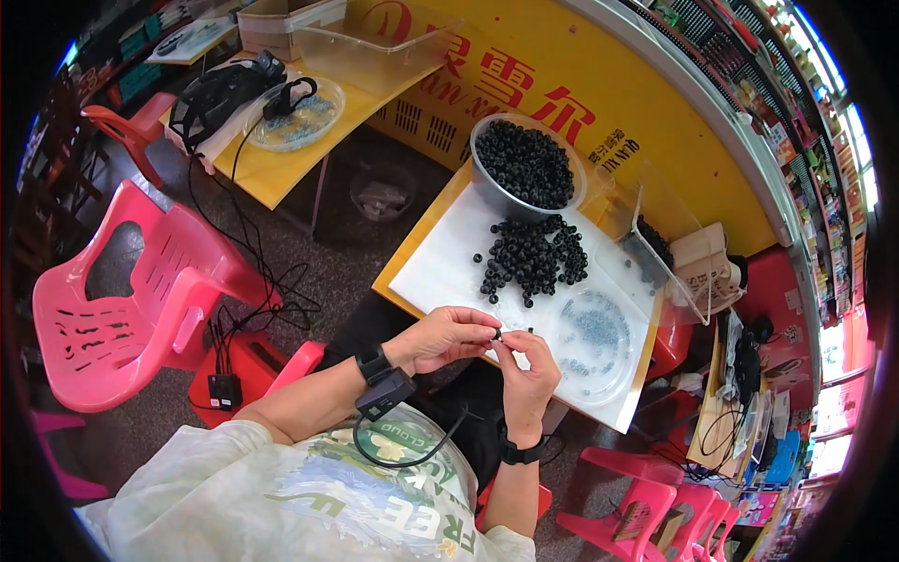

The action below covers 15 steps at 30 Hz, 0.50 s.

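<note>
Pinches a small black piece (pixel 497 333) between thumb and fingers of the left hand (pixel 445 339), at the near edge of the worktop (pixel 412 248). Holds thumb and forefinger of the right hand (pixel 529 370) together right at the same piece; too small to make out whether gripping it as well. Wears a smooth black strap (pixel 520 452) on the right wrist and a boxy, hard-cased black device (pixel 382 386) on the left.

Beyond the hands, shows a flat, matte white sheet (pixel 440 267) over yellow board. Bears a loose heap of rounded, dark beads (pixel 529 258), some apparently pierced, with a few strays at the edges. Just behind, carries a deep, see-through plastic bowl (pixel 496 195), round-rimmed and filled with more of the same. To the right of the heap, holds a shallow, clear round tray (pixel 604 384) with a thin, grainy scatter of pale blue bits (pixel 599 323). Farther right, includes a straight-sided transparent bin (pixel 688 290) with dark beads inside. Off to the left, displays a glossy pink plastic chair (pixel 150 281) with curved arms and a slotted back.
</note>
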Available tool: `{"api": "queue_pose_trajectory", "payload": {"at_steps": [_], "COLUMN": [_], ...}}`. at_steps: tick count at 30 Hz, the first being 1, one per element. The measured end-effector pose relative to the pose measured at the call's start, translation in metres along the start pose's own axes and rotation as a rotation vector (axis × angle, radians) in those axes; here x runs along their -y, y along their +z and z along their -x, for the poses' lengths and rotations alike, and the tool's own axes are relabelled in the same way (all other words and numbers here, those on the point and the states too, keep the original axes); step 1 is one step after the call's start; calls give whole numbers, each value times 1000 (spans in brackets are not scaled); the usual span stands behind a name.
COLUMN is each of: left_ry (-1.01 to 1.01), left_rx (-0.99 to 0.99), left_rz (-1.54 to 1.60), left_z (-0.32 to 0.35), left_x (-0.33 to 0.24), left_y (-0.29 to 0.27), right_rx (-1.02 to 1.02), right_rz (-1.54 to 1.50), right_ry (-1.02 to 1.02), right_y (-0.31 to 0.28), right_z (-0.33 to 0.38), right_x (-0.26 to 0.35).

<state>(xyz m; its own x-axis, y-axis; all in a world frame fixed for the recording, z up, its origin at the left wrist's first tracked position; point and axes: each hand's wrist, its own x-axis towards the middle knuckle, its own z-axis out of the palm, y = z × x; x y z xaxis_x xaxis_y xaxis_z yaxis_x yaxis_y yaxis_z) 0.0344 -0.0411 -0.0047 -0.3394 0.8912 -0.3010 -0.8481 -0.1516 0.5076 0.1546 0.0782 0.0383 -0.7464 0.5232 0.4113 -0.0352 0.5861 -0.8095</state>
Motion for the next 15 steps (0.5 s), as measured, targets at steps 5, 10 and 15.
{"api": "queue_pose_trajectory", "payload": {"at_steps": [5, 10, 15], "left_ry": [-60, -181, -273], "left_rx": [33, 151, 260], "left_rz": [-48, -84, -120], "left_z": [4, 2, 2], "left_x": [-4, -8, -7], "left_y": [-1, -9, -17], "right_rx": [88, 255, 379], "right_rz": [-73, -204, -213], "right_ry": [94, 352, 277], "right_y": [-2, -12, -13], "right_z": [2, 3, 8], "right_x": [-4, -5, -3]}}
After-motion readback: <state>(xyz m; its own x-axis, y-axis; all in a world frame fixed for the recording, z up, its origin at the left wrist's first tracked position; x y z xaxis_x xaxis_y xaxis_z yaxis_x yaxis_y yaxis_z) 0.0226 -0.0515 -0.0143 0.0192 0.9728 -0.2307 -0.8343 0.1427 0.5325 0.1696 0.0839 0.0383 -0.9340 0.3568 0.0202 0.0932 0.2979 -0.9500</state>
